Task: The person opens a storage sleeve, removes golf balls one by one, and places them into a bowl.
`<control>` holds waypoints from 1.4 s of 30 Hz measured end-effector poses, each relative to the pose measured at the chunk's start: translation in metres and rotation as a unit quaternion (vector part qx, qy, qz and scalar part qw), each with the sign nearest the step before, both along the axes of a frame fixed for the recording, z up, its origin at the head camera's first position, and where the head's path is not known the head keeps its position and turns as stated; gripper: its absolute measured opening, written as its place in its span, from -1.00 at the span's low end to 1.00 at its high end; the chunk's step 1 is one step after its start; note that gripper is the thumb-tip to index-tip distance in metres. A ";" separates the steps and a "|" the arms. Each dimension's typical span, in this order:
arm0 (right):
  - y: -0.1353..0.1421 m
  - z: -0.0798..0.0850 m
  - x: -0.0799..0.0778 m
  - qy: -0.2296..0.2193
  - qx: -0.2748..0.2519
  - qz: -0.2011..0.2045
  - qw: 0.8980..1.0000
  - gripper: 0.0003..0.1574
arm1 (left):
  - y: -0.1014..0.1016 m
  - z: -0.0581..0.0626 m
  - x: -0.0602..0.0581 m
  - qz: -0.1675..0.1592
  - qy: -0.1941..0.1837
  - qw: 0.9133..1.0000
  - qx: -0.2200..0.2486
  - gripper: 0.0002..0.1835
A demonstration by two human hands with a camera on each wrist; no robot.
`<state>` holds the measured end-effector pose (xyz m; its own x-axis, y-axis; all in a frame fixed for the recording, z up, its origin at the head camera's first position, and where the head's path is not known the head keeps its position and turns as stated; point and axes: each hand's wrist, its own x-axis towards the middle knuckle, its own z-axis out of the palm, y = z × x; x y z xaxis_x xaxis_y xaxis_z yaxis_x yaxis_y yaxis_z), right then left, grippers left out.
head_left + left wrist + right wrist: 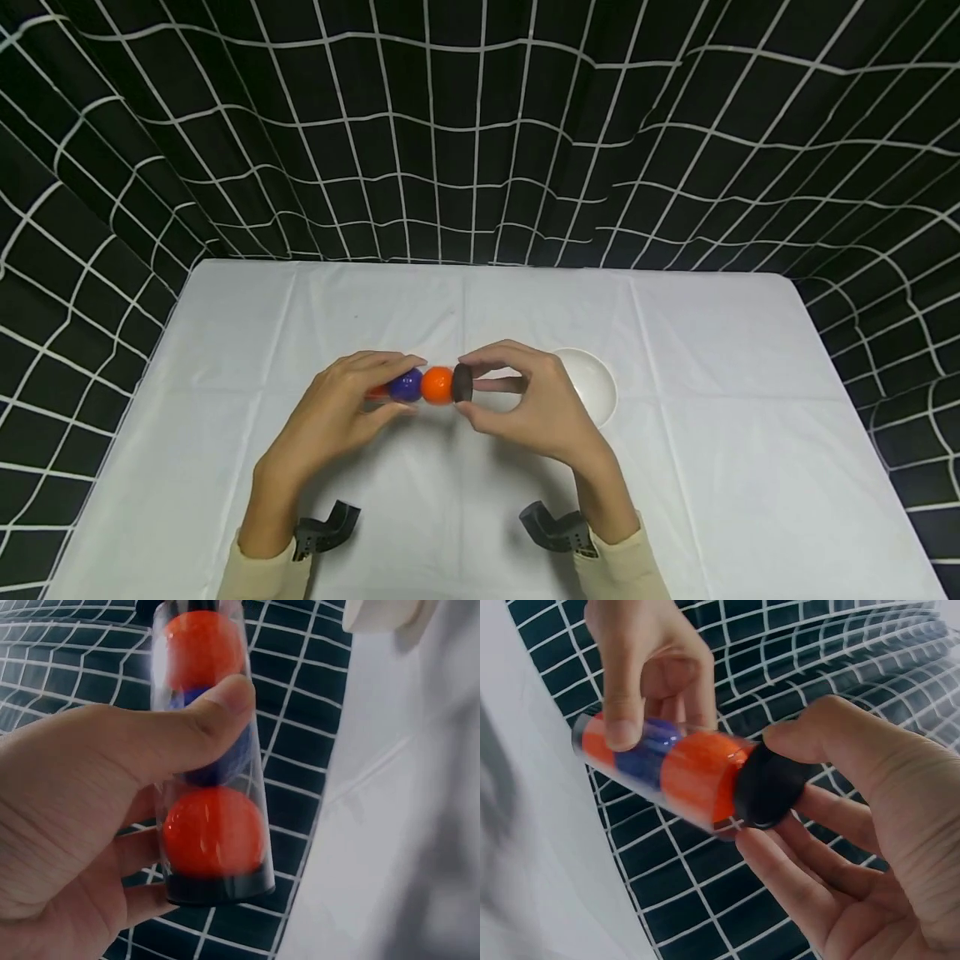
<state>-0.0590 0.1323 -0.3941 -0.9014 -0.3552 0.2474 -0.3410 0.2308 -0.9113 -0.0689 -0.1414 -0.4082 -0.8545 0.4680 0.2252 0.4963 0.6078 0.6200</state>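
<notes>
My left hand [330, 408] grips a clear tube [253, 772], thumb on one side and fingers on the other. Inside sit an orange ball [437, 386], a blue ball [406, 385] and another orange ball [214, 832], in a row. A black base [221, 889] closes the tube's left end. Between thumb and fingertips, my right hand [536, 400] pinches a black cap [771, 784] at the tube's right end. The cap meets the tube; how far it is seated I cannot tell. In the head view the tube lies roughly level above the table.
A white bowl [602, 390] stands on the table behind my right hand, which partly covers it. White cloth [712, 375] covers the table. Black walls with white netting [480, 150] rise at the back and sides. Each wrist carries a dark mount [551, 527].
</notes>
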 end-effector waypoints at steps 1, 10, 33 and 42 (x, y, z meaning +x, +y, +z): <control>0.001 0.000 -0.001 0.003 -0.004 -0.006 1.000 -0.48 | 0.000 0.000 -0.001 -0.002 -0.005 1.000 0.003 -0.38; 0.005 -0.005 -0.007 -0.007 -0.025 -0.060 0.998 -0.44 | -0.002 -0.002 -0.003 0.009 -0.060 0.997 0.055 -0.39; -0.025 -0.066 -0.017 0.015 0.267 -0.051 0.962 -0.64 | -0.005 -0.003 -0.008 0.001 -0.044 0.995 0.088 -0.40; -0.031 -0.071 -0.018 0.018 0.303 -0.094 0.948 -0.59 | -0.006 -0.005 -0.007 0.015 -0.044 0.996 0.079 -0.40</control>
<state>-0.0766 0.1018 -0.4649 -0.9578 -0.2756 0.0816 -0.2705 0.7689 -0.5794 -0.0757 -0.1475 -0.4137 -0.8874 0.4059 0.2188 0.4192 0.5125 0.7494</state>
